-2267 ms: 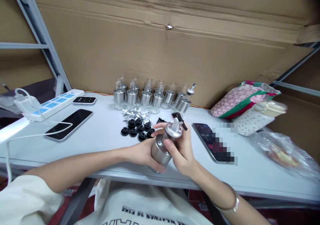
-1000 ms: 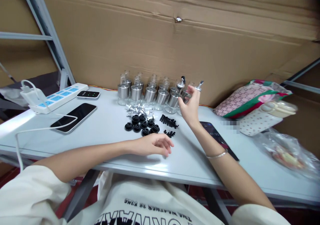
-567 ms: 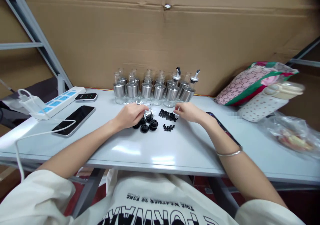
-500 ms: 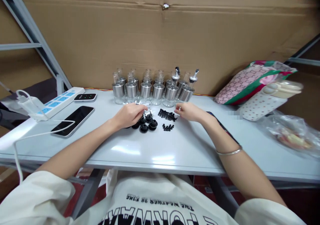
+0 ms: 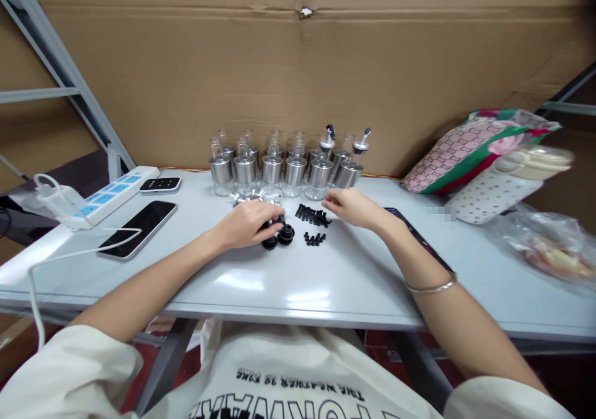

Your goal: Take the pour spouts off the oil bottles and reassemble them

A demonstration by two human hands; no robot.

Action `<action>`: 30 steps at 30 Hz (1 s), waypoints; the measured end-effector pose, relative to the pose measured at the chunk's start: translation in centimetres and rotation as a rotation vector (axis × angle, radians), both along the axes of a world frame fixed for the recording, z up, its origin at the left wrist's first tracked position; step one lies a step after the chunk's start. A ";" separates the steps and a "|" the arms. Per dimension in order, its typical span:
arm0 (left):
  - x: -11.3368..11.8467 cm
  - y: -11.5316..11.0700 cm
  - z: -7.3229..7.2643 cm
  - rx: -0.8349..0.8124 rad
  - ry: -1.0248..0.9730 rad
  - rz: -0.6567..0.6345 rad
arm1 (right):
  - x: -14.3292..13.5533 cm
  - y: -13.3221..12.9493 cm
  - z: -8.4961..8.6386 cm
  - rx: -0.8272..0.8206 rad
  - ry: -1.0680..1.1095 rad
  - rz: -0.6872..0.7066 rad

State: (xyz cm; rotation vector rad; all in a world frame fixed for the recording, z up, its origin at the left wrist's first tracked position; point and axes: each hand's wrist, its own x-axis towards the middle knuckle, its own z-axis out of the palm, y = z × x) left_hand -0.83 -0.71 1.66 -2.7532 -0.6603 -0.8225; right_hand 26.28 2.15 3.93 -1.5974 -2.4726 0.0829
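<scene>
My left hand [image 5: 251, 223] reaches over the black ringed stoppers [image 5: 285, 235], thumb and fingers apart around part of the pile and hiding some of it. Just behind that hand lie silver pourer tops [image 5: 242, 198], partly covered by it. My right hand [image 5: 349, 207] rests by the front of the bottles, its fingertips curled together; whatever they may hold is too small to make out. Left of it lies a row of black flip caps [image 5: 313, 215], with several small black plugs [image 5: 315, 239] in front.
Several glass bottles with steel sleeves [image 5: 271, 169] stand along the cardboard; two carry pourers. A phone [image 5: 138, 229] and power strip [image 5: 116, 192] lie left. Another phone [image 5: 419, 238] is beneath my right forearm. A dotted flask [image 5: 496, 189], patterned bag [image 5: 459, 152] and plastic bag [image 5: 554, 245] sit right.
My left hand has moved slightly right and nearer, over the black stoppers, and its fingers have spread; more pourer tops show behind it. My right hand has shifted slightly left.
</scene>
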 end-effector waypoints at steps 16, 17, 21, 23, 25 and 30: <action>1.2 -1.0 -0.2 -0.117 0.139 -0.040 | -4.0 -0.3 -3.6 0.194 0.062 0.482; 1.2 -1.0 -0.2 -0.123 0.135 -0.043 | -4.1 -0.4 -3.7 0.188 0.049 0.483; 1.1 -1.0 -0.2 -0.164 0.100 -0.036 | -4.2 -0.7 -3.4 0.170 0.019 0.461; 1.1 -1.1 -0.2 -0.184 0.077 -0.024 | -4.1 -0.7 -3.3 0.164 0.015 0.439; 1.2 -1.1 -0.2 -0.188 0.064 -0.017 | -4.0 -0.7 -3.3 0.170 0.026 0.432; 1.2 -1.1 -0.2 -0.163 0.061 -0.037 | -4.1 -0.6 -3.6 0.192 0.036 0.460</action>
